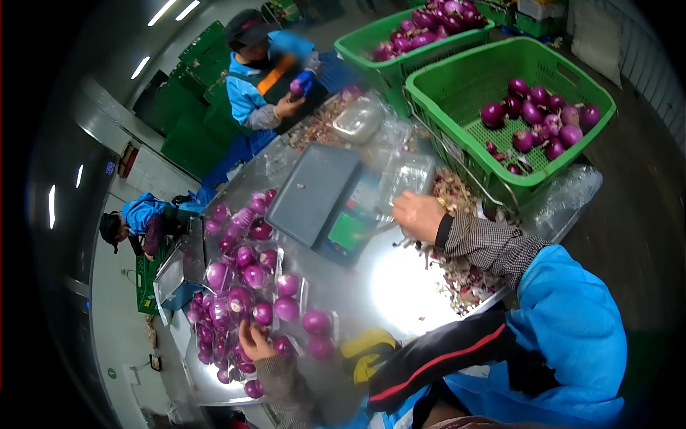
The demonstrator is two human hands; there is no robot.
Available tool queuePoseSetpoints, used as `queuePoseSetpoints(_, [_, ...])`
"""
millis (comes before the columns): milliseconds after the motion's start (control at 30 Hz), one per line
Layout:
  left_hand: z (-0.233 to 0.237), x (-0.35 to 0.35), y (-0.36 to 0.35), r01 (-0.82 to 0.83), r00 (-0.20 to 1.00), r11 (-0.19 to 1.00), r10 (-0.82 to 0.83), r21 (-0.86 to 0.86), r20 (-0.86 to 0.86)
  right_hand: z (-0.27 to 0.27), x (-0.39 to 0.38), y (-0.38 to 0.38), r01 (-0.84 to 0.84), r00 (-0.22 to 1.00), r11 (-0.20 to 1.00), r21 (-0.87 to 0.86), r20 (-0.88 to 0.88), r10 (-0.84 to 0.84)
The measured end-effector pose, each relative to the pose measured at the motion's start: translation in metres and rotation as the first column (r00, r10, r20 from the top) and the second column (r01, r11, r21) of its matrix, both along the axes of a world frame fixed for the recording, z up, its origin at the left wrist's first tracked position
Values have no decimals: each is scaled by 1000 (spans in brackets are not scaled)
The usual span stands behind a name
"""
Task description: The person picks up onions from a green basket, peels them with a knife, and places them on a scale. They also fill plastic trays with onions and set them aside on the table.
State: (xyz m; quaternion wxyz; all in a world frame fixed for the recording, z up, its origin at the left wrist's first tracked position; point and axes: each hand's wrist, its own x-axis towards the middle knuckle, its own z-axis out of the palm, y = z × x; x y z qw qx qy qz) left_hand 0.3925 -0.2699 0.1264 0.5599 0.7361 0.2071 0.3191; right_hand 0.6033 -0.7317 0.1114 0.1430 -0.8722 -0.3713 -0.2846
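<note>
My left hand (256,343) is at the near side of the packed red onions (240,300), its fingers slightly apart and close against them. Many of these onions sit in clear trays, some under shiny film. My right hand (419,216) is closed at the near edge of a clear plastic tray (406,177), its fingertips pinched on the rim. Between my hands stands a grey weighing scale (316,193) with a green display panel (346,230). What lies under my left fingertips is partly hidden.
A green basket (511,107) with loose red onions stands at the right, another green basket (371,53) behind it. Onion skins (464,275) litter the metal table (400,279). A co-worker (261,79) holds an onion across the table; another person (153,222) bends at far left.
</note>
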Motion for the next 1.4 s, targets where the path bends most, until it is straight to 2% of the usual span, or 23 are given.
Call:
queuePoseSetpoints(67, [1,23,-10,30,999,999,-29,13,-43,-1,-36,8,-144,988,989,45,55,141])
queuePoseSetpoints(100, [20,34,-39,79,996,997,-78,22,-52,-13,-55,14,-176,983,984,23,50,175])
queuePoseSetpoints(133, [22,49,-51,156,988,987,-155,-26,24,-27,-75,20,-199,979,980,1,51,199])
queuePoseSetpoints(267, [41,113,-119,402,913,910,-407,99,36,-99,-128,25,-250,946,964,-89,-236,224])
queuePoseSetpoints(333, [53,146,-161,533,845,843,-535,76,11,-92,-137,7,-331,846,943,23,-435,307])
queuePoseSetpoints(467, [85,201,-277,745,664,646,-742,167,-90,-74,-141,-36,-155,855,982,105,-484,187])
queuePoseSetpoints(500, [89,217,-306,811,579,562,-810,161,-93,-67,-137,-52,-117,865,988,100,-479,151])
queuePoseSetpoints(533, [92,234,-336,867,490,473,-867,157,-95,-64,-135,-65,-80,882,979,190,-444,159])
queuePoseSetpoints(567, [95,252,-367,890,425,386,-895,241,-134,-59,-135,-80,-38,882,973,229,-450,141])
queuePoseSetpoints(633, [104,283,-436,894,310,211,-929,396,-204,-56,-135,-111,17,853,947,322,-498,154])
queuePoseSetpoints(667, [107,296,-474,877,258,125,-937,464,-235,-54,-137,-124,52,786,941,333,-595,167])
queuePoseSetpoints(733, [99,330,-542,862,181,-14,-925,507,-333,-58,-141,-149,83,778,930,357,-607,164])
queuePoseSetpoints(800, [83,368,-602,740,187,-183,-868,647,-460,-65,-144,-173,115,772,904,411,-610,180])
queuePoseSetpoints(867, [55,413,-652,670,271,-295,-756,681,-595,-62,-145,-197,167,759,877,451,-627,177])
queuePoseSetpoints(900, [42,429,-675,699,335,-305,-659,647,-673,-62,-146,-211,188,689,898,397,-705,168])
queuePoseSetpoints(1000, [-18,476,-720,720,511,-283,-400,633,-760,-61,-145,-244,143,799,882,449,-578,165])
queuePoseSetpoints(1033, [-12,471,-734,748,491,-335,-303,574,-817,-69,-146,-251,175,799,865,470,-582,155])
queuePoseSetpoints(1100, [-49,482,-745,769,524,-232,-303,595,-796,-73,-145,-264,238,795,822,517,-590,141])
queuePoseSetpoints(1133, [-68,487,-747,776,542,-153,-336,612,-770,-95,-149,-267,243,795,849,469,-598,103])
queuePoseSetpoints(1233, [-109,499,-751,784,583,36,-387,620,-714,-90,-146,-291,215,741,879,426,-657,137])
queuePoseSetpoints(1267, [-116,501,-753,789,589,84,-384,609,-711,-89,-147,-293,260,732,872,414,-674,102])
queuePoseSetpoints(1367, [-120,508,-752,780,570,19,-432,625,-699,-92,-147,-299,296,717,845,445,-688,111])
queuePoseSetpoints(1400, [-118,509,-753,777,554,-64,-402,626,-729,-88,-148,-301,296,702,846,443,-702,122])
